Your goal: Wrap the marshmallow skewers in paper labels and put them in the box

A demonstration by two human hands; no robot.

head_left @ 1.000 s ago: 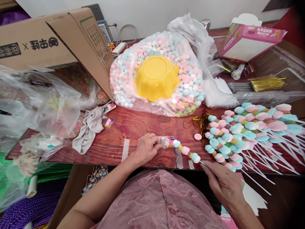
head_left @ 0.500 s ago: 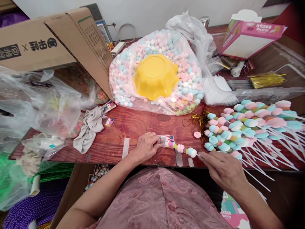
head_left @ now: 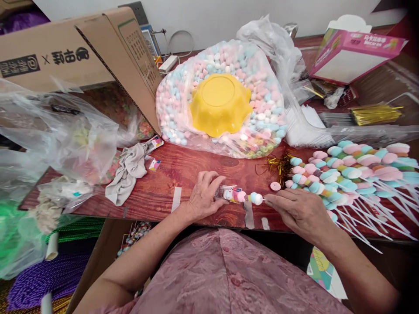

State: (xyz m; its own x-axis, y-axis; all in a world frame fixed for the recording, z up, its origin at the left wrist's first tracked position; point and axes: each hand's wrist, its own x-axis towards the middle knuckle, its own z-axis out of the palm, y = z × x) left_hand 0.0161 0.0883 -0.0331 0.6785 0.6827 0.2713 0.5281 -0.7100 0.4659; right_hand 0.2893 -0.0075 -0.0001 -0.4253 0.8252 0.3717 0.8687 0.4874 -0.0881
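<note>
My right hand (head_left: 291,211) pinches the stick of a marshmallow skewer (head_left: 256,199), which lies level above the table edge with pink, white and blue marshmallows. The skewer's left end is inside a small clear plastic bag (head_left: 231,194) with a colourful print. My left hand (head_left: 206,196) has its thumb and fingers curled about the closed-off left side of this bag, partly hiding it. A loose pink marshmallow (head_left: 275,186) rests on the table just beyond my right fingers. Several finished-looking skewers (head_left: 356,170) are piled to the right, their white sticks pointing right.
At the back sits a large bag of marshmallows (head_left: 170,104) with an upturned yellow bowl (head_left: 221,102) on top. A cardboard box (head_left: 131,56) and grey cloth (head_left: 126,174) stand left. Gold ties (head_left: 376,114), white bags (head_left: 309,126) and a pink carton (head_left: 360,54) are right.
My right hand has moved left, and more of the skewer is inside the plastic bag. My left hand's fingers have spread further around the bag. The view has shifted slightly.
</note>
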